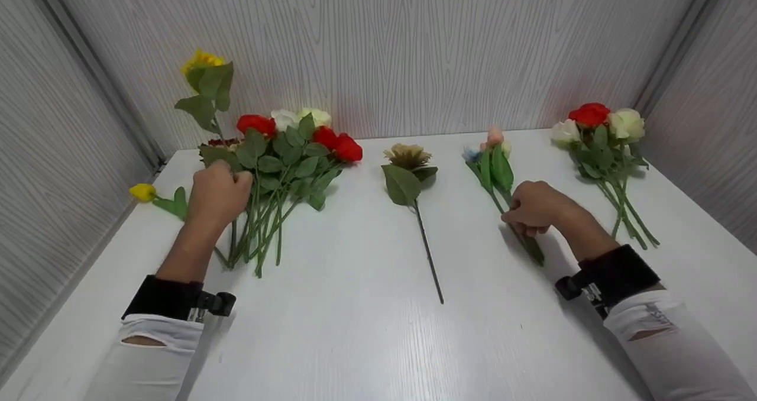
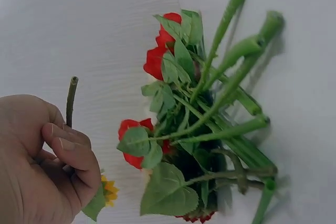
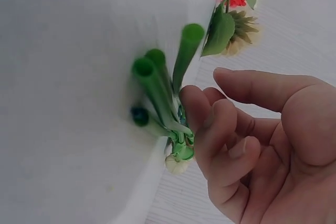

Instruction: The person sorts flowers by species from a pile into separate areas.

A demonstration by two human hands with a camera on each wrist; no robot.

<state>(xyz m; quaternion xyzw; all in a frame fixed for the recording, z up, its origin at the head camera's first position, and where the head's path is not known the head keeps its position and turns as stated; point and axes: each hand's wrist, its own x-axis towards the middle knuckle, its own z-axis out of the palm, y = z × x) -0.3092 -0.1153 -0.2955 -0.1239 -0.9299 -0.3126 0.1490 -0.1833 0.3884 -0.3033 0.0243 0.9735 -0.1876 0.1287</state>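
My left hand [image 1: 219,194] grips the stem of a yellow sunflower [image 1: 204,64], which stands raised at the back left. In the left wrist view the cut stem end [image 2: 71,100] pokes out above the curled fingers [image 2: 79,153]. Beneath and beside that hand lies a bunch of red and white roses [image 1: 295,152]. My right hand [image 1: 535,209] hovers over a small bunch of tulips [image 1: 494,161] in pink, blue and white. Its fingers are loosely bent, with the thumb apart, and the right wrist view shows the green tulip stems [image 3: 157,85] beside the fingertips, not gripped.
Between the hands a beige flower [image 1: 408,158] lies on the white table [image 1: 343,330]. At the back right are red and cream roses [image 1: 603,129]. A yellow tulip [image 1: 143,192] lies at the far left. Wood-grain panels [image 1: 414,52] enclose the table.
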